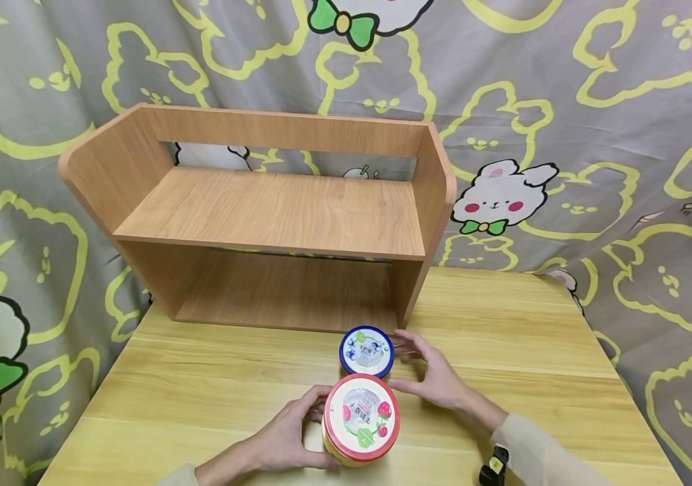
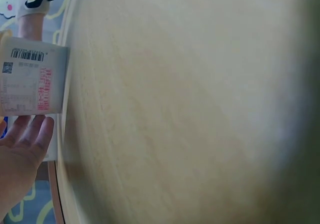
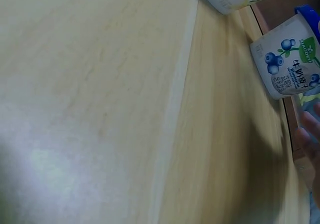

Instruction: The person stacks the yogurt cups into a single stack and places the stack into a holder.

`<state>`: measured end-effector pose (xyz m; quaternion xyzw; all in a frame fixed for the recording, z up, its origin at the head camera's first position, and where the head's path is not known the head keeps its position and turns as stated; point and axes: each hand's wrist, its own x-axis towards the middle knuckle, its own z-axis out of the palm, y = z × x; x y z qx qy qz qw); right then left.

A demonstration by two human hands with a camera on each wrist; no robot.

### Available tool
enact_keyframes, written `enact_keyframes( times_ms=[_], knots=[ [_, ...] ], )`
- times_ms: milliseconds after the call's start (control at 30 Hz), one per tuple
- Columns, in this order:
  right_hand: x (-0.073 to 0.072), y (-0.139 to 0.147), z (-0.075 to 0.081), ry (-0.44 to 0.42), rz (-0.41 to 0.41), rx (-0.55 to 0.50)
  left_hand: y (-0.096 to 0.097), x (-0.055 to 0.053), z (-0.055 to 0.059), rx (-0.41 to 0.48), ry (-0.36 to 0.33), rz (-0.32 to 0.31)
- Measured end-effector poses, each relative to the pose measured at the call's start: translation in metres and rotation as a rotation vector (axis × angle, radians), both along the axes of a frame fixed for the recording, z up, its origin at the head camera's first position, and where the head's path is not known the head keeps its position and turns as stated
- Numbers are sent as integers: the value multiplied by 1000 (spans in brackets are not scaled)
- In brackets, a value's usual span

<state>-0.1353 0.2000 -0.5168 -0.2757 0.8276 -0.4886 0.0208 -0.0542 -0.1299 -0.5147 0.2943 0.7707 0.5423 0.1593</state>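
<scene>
A tub with a red lid (image 1: 362,415), printed with strawberries, stands in front of a blue-lidded tub (image 1: 366,351) with blueberries on its side. Under the red lid a yellow rim shows in the head view. In the left wrist view the near tub's pale side (image 2: 35,79) bears a barcode. My left hand (image 1: 285,432) is cupped at the left of the red-lidded tub, thumb in front and fingers behind; whether it touches is unclear. To the right of the blue-lidded tub, my right hand (image 1: 433,374) is spread, its thumb and fingers apart, holding nothing.
A two-tier wooden shelf (image 1: 273,209) stands at the back of the wooden table (image 1: 212,378), just behind the tubs. A patterned curtain (image 1: 503,81) hangs behind and at both sides. A black wrist strap (image 1: 494,466) is on the right forearm.
</scene>
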Motion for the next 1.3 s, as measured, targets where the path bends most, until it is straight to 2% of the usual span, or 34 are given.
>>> enact_keyframes(
  times_ms=[267,567,1033,1300],
  knots=[
    [-6,-8,-1,-25,3,-2,1,0,-2,10,7,-3],
    [-12,-18,-3,-1,32,43,1,0,-1,13,31,0],
    [-16,-23,-6,-10,54,26,0,0,0,-3,-5,2],
    [-15,-19,-6,-6,50,14,0,0,1,-2,6,0]
  ],
)
